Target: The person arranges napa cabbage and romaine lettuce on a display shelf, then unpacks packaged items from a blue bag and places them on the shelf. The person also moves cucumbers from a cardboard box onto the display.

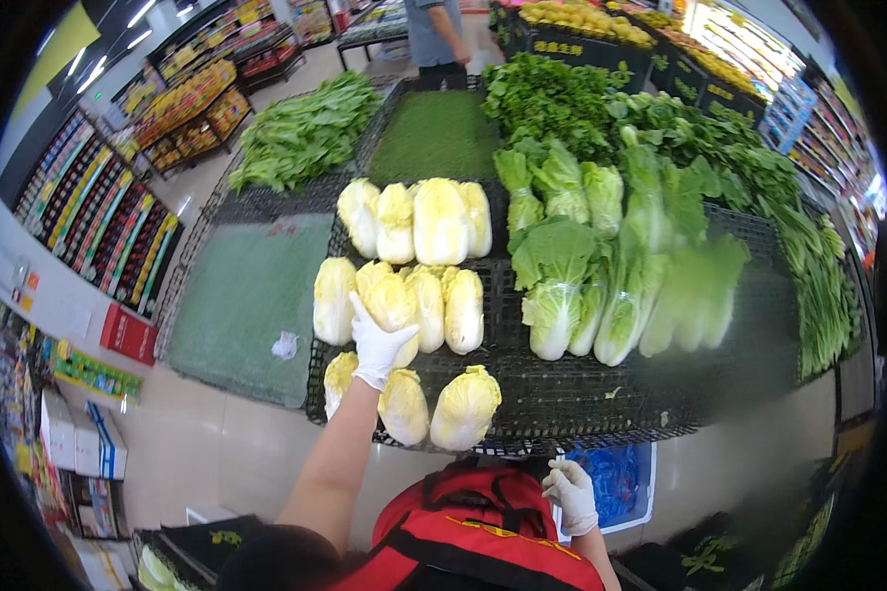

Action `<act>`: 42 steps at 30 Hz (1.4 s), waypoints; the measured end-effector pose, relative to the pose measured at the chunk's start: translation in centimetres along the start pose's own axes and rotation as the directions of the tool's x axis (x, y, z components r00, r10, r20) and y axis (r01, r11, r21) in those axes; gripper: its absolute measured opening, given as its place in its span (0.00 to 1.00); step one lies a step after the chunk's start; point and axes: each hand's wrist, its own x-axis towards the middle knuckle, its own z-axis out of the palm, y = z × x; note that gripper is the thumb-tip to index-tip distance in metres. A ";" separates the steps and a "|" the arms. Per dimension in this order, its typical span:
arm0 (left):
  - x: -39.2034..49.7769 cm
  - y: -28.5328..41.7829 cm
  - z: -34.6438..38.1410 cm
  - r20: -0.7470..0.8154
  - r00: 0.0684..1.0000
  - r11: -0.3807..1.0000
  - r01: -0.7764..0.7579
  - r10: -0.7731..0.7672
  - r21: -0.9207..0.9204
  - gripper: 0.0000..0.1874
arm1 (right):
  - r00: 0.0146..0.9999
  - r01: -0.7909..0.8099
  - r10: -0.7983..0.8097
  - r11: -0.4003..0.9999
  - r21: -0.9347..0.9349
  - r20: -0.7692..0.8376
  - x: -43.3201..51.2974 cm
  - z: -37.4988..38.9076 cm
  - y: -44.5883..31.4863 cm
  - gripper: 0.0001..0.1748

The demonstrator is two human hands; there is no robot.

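My left hand (378,347), in a white glove, is on a pale yellow napa cabbage (389,299) in the middle row. Thumb and forefinger are spread around its lower part. Other napa cabbages (441,221) lie in rows on the black plastic crate display (606,402). One napa cabbage (466,410) rests at the near edge, right of my left forearm. My right hand (571,493), also gloved, hangs low beside my red apron (480,547), its fingers curled with nothing visible in them. It is above a white bin (644,480) lined with blue plastic.
Green leafy cabbages (554,295), partly blurred, lie on the right, with leafy greens (554,96) behind. More greens (310,133) are at the far left. A crumpled white scrap (285,345) lies on the green mat (244,303). A person (434,37) stands beyond the display.
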 end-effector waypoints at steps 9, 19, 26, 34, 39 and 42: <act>0.7 -2.0 1.6 -0.053 0.997 0.985 -0.061 0.053 -0.163 0.71 | 0.996 0.011 -0.007 0.999 0.043 -0.092 -1.9 0.5 -0.3 0.14; -1.0 7.7 1.3 -0.006 0.982 0.800 -0.159 0.191 -0.579 0.66 | 0.990 0.083 -0.091 0.993 -0.080 -0.103 0.1 -0.2 -3.1 0.13; -4.2 9.9 12.2 0.200 0.957 0.784 -0.043 0.211 -0.619 0.71 | 0.985 0.160 -0.163 0.986 -0.053 -0.057 0.9 -0.7 -4.6 0.14; -5.8 12.4 12.8 0.325 0.933 0.830 -0.304 0.158 0.468 0.67 | 0.971 0.100 -0.101 0.995 -0.016 -0.215 -0.8 -5.3 -0.7 0.13; -5.9 10.5 12.9 0.530 0.808 0.699 -0.535 0.257 0.475 0.56 | 0.969 0.051 -0.057 0.998 -0.032 -0.240 -0.6 -7.1 0.4 0.12; -5.3 11.3 11.6 0.538 0.811 0.757 -0.497 0.231 0.424 0.48 | 0.975 0.034 -0.042 0.999 -0.039 -0.219 -0.4 -7.6 -1.1 0.12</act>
